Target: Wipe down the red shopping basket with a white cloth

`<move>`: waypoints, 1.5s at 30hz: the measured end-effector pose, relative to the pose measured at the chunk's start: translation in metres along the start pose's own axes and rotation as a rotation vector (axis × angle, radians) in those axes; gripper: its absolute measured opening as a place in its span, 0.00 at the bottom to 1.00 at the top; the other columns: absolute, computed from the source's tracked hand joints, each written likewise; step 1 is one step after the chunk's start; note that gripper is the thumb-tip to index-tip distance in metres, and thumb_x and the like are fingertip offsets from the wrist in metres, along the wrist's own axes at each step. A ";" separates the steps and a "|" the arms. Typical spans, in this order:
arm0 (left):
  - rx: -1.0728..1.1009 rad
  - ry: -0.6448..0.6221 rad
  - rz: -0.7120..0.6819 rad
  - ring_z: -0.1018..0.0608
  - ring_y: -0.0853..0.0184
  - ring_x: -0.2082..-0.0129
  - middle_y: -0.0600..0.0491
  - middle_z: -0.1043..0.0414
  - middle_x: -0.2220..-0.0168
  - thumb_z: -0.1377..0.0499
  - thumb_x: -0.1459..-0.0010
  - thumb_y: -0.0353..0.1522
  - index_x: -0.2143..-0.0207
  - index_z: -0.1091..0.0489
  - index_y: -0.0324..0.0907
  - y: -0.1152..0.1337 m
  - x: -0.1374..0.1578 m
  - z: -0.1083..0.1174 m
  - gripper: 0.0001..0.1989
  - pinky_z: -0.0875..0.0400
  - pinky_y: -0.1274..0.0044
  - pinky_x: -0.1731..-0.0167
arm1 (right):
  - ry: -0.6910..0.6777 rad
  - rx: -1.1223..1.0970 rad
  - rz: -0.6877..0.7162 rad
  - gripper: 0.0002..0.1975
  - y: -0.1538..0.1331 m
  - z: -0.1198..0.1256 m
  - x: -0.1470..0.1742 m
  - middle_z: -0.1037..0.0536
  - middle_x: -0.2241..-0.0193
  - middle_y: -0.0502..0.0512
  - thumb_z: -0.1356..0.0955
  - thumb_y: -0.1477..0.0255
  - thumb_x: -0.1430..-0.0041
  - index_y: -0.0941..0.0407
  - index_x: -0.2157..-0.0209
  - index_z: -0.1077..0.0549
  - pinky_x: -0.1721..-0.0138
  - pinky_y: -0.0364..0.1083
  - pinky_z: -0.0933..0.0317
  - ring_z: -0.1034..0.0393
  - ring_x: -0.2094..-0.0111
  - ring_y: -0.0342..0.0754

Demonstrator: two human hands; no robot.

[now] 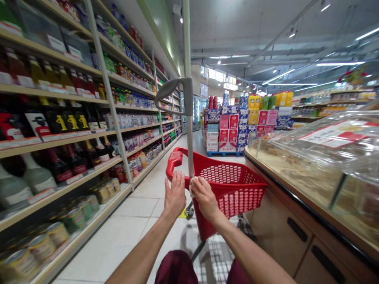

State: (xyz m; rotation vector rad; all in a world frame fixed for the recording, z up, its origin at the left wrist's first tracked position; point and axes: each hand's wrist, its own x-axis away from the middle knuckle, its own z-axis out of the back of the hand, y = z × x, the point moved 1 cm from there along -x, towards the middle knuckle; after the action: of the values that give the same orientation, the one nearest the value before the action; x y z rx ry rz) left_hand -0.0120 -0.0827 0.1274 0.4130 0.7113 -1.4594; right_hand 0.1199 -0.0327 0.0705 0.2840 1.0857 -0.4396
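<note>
A red plastic shopping cart [225,173] with a perforated basket stands before me. A grey metal pole [189,157] rises from its near side, with a grey looped grip [174,94] high on it. My left hand [175,193] rests its outstretched fingers against the cart's red rim, left of the pole. Folded in my right hand [204,197] is a white cloth [192,188], pressed against the pole's lower end at the rim. Most of the cloth is hidden under the fingers.
Shelves of bottles and cans [68,136] line the left side. A wooden counter [281,232] with clear plastic covers [334,134] stands close on the right, near the basket. Stacked drink cartons [227,134] sit ahead on a blue pallet. White tiles [139,213] cover the floor.
</note>
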 end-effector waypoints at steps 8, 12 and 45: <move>0.002 0.001 -0.021 0.54 0.59 0.40 0.43 0.54 0.40 0.53 0.57 0.24 0.44 0.50 0.31 -0.002 0.000 0.003 0.33 0.60 0.57 0.44 | -0.120 -0.017 0.078 0.15 -0.001 -0.004 0.039 0.28 0.54 0.54 0.42 0.76 0.40 0.55 0.55 0.31 0.46 0.52 0.45 0.46 0.45 0.47; -0.001 0.026 -0.010 0.55 0.59 0.39 0.42 0.55 0.40 0.53 0.57 0.24 0.43 0.51 0.32 -0.001 0.001 0.001 0.34 0.61 0.56 0.44 | -0.002 -0.013 -0.016 0.17 0.000 0.005 -0.004 0.34 0.49 0.55 0.42 0.78 0.40 0.55 0.51 0.34 0.43 0.56 0.52 0.55 0.41 0.48; -0.013 0.030 -0.048 0.56 0.58 0.39 0.43 0.56 0.40 0.53 0.55 0.25 0.43 0.52 0.32 -0.003 0.005 0.001 0.33 0.61 0.58 0.44 | -0.126 0.001 0.081 0.15 0.004 -0.005 0.034 0.29 0.54 0.54 0.42 0.76 0.40 0.54 0.55 0.30 0.48 0.53 0.42 0.45 0.45 0.48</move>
State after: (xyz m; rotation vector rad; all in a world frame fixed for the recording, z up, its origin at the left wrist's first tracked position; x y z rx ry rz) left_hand -0.0149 -0.0872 0.1250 0.4112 0.7586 -1.4958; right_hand 0.1310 -0.0338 0.0381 0.2964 0.9476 -0.3807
